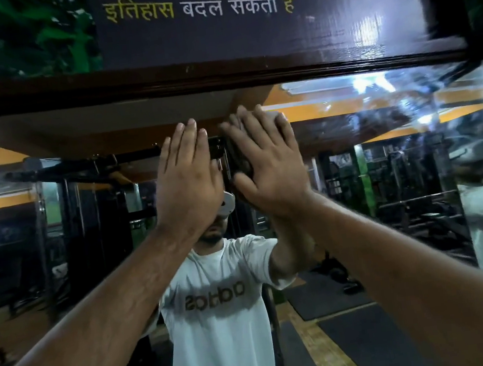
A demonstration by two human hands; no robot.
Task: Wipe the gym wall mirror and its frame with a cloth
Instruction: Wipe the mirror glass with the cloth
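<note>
The small dark folded cloth (238, 155), pressed flat by the open right hand (268, 167) on the big shiny glass mirror (381, 141) beside the open, empty left hand (186, 174), could be dropped if it slips

Bare forearms, no sleeves or jewellery; reflection (221, 322) shows white short-sleeved T-shirt, dark chest lettering.

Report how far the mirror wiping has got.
Done: nothing provably clean; streaks remain on the mirror at upper right. In hand: the right hand presses a dark cloth flat on the glass just below the frame; the left hand is flat beside it. Left: streaked glass, frame.
</note>
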